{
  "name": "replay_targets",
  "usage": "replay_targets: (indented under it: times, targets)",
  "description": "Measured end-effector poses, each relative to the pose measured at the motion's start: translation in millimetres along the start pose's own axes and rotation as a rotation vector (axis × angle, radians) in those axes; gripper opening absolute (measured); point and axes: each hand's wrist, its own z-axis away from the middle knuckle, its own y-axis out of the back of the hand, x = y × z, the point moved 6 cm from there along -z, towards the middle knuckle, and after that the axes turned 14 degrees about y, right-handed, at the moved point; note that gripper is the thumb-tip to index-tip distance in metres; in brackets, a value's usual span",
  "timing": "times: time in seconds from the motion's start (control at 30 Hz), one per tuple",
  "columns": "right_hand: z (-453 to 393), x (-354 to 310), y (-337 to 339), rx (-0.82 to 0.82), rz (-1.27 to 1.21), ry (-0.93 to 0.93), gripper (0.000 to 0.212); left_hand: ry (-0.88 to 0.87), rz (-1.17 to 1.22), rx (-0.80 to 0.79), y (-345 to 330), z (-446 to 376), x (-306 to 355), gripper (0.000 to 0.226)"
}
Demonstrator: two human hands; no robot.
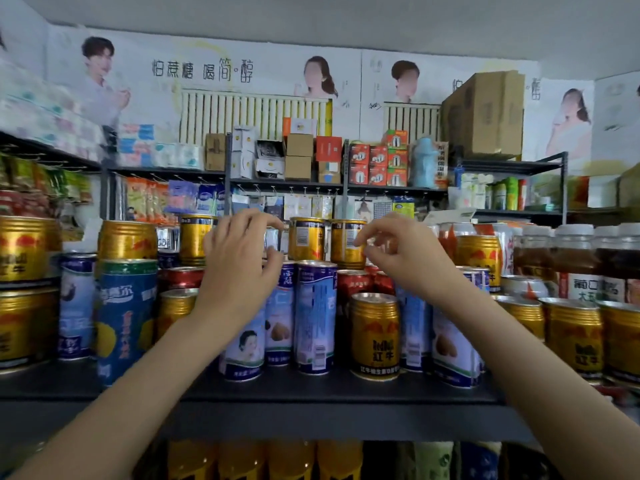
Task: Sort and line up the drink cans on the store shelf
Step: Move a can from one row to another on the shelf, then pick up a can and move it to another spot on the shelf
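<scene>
A dark shelf (311, 389) holds mixed drink cans. Tall blue-and-white cans (315, 317) stand in the middle, a short gold can (375, 336) beside them, red cans (353, 282) behind. Two gold cans (306, 239) (348, 242) stand stacked on top at the back. My left hand (239, 254) hovers over the blue-and-white cans, left of the upper gold cans, fingers curled and apart, holding nothing. My right hand (398, 251) is raised just right of the upper gold cans, fingertips pinched close by the right one; no grip shows.
More gold cans stand at far left (24, 251) and at right (575, 336). A big blue can (126, 317) sits left of centre. White-capped jars (575, 261) fill the right rear. Yellow bottles (242, 459) show on the shelf below. Racks of boxed goods stand behind.
</scene>
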Motion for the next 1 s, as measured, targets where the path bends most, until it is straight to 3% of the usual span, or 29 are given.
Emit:
replay_targets:
  times: [0.13,0.33,0.43,0.57,0.67,0.87,1.0]
  targets:
    - [-45.1,-1.0,-22.4,-0.016,-0.072,-0.042,0.012,-0.035,0.017,-0.147,5.8,-27.6,-20.4,0.023]
    - [-89.1,29.4,-30.2,0.064,0.119,-0.241,0.017,-0.093,0.039,-0.377,-1.5,-66.0,-40.8,0.028]
    - [-87.7,50.8,-42.6,-0.014,0.168,-0.357,0.017,-0.167,0.021,-0.472,-11.6,-74.1,-39.3,0.03]
    - [-90.5,52.9,-48.4,0.026,0.196,-0.361,0.01,-0.219,-0.013,-0.532,-22.0,-80.7,-42.8,0.033]
    - [-114.5,36.9,-62.9,-0.118,0.205,-0.266,0.025,-0.183,-0.05,-0.579,-27.2,-86.0,-49.5,0.033]
    - [-134.8,40.5,-103.3,-0.51,0.29,-0.315,0.054,-0.09,-0.11,-0.686,-34.0,-82.6,-59.4,0.029]
    - [-134.7,56.7,-119.3,-0.528,0.392,-0.339,0.057,-0.077,-0.156,-0.666,-32.8,-82.5,-61.1,0.03]
